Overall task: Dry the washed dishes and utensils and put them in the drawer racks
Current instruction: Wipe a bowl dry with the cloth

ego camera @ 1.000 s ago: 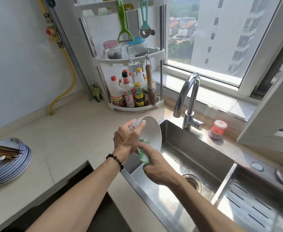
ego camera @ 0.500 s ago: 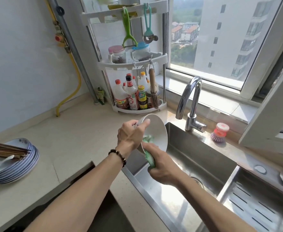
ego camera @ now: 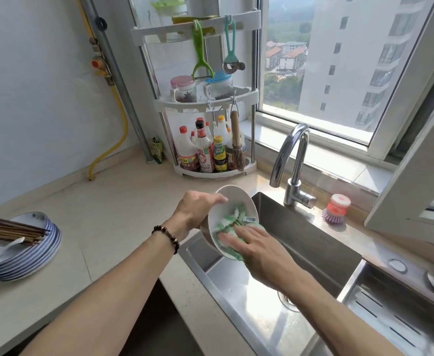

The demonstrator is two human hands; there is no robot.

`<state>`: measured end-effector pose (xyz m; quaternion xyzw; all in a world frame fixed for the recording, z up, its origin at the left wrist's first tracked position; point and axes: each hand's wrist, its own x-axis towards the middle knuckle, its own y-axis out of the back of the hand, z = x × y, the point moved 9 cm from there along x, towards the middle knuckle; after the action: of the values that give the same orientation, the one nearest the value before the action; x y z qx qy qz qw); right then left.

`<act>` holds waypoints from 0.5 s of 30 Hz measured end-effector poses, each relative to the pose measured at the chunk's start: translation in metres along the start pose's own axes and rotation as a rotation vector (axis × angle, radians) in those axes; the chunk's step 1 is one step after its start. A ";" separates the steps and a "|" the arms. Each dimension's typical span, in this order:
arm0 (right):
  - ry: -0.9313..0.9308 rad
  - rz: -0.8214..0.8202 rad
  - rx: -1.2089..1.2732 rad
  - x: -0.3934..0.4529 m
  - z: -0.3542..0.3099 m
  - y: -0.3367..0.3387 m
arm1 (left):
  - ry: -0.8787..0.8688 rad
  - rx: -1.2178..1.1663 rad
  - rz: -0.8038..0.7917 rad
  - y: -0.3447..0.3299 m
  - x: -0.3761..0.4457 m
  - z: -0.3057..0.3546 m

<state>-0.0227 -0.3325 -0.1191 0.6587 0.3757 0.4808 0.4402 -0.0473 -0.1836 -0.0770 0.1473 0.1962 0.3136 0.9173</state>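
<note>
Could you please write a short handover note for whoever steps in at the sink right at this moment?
Left hand grips the rim of the white bowl, tilted over the sink.
Right hand presses the green cloth flat into the bowl, fingers straight.
Stack of plates with chopsticks and a spoon on top sits on the counter to the left.
Done: nothing visibly put away.
Left: finish wiping the bowl, dry the plates, chopsticks and spoon, then rack everything. No drawer racks in view.

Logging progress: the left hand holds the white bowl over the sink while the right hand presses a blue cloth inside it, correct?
Not quite: the head view shows the cloth is green, not blue. The left hand does hold the white bowl over the sink, and the right hand presses the cloth inside.
</note>
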 end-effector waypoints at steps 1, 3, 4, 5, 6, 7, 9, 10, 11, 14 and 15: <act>0.014 0.006 -0.037 0.001 -0.001 0.000 | 0.048 -0.050 -0.007 0.000 0.000 -0.006; 0.011 0.080 -0.032 0.005 -0.006 0.012 | 0.139 -0.185 -0.067 -0.006 -0.002 -0.017; -0.009 0.120 -0.024 0.007 -0.009 0.019 | 0.153 -0.248 -0.108 -0.009 -0.002 -0.023; -0.051 0.140 -0.009 0.010 -0.011 0.026 | 0.137 -0.305 -0.133 -0.012 -0.005 -0.025; -0.098 0.166 0.010 0.015 -0.014 0.031 | 0.100 -0.374 -0.137 -0.014 -0.008 -0.026; -0.144 0.185 0.030 0.020 -0.017 0.037 | 0.064 -0.444 -0.126 -0.017 -0.009 -0.029; -0.194 0.222 0.062 0.033 -0.029 0.048 | 0.010 -0.593 -0.044 -0.022 -0.016 -0.032; -0.213 0.257 0.084 0.037 -0.035 0.053 | -0.014 -0.626 0.046 -0.016 -0.017 -0.034; -0.214 0.255 0.156 0.038 -0.039 0.053 | -0.038 -0.598 0.145 -0.008 -0.018 -0.033; -0.181 0.013 0.368 0.030 -0.042 0.028 | -0.101 -0.403 0.243 0.014 -0.016 -0.029; -0.150 -0.090 0.297 0.023 -0.041 0.019 | -0.123 -0.337 0.219 0.018 -0.018 -0.025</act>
<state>-0.0548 -0.3081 -0.0884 0.7329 0.4378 0.3494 0.3861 -0.0806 -0.1779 -0.0874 0.0311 0.0675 0.4302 0.8997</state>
